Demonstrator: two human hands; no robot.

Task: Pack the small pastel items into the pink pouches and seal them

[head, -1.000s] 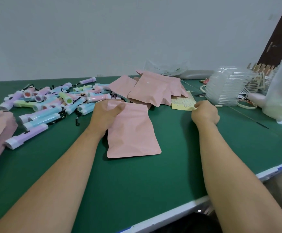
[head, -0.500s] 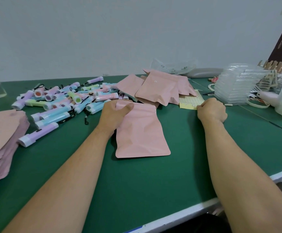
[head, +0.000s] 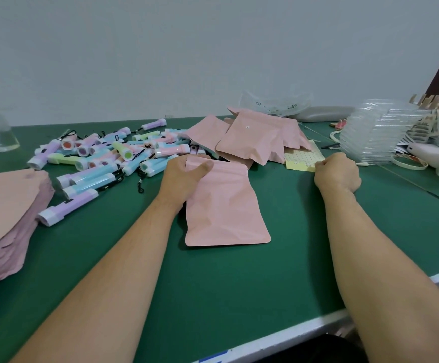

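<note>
The green table point(head: 213, 297) is filling the whole view, and at its left edge a thick stack of flat pink pouches point(head: 6, 210) is lying fanned out. Behind it, a jumbled heap of pastel flashlights point(head: 103, 158) in purple, blue, green and pink is sprawling across the far left of the table, black wrist cords tangling among them. Far right, a stack of clear plastic trays point(head: 381, 134) is leaning. At the back centre, a pile of pink pouches point(head: 255, 142) is overlapping loosely.

Front and centre, one pink pouch point(head: 226, 205) is lying flat, and the left hand point(head: 181, 179) is gripping its far left corner, thumb pressing on top and fingers curling underneath.

The right hand point(head: 337, 174) is sitting well apart to the right, knuckles up, fingers curling tight at the near edge of a yellow dotted sheet point(head: 301, 158); whether they are pinching it is hidden from here.

Near the flat stack, a lone purple flashlight point(head: 66, 209) is lying on its side.
</note>
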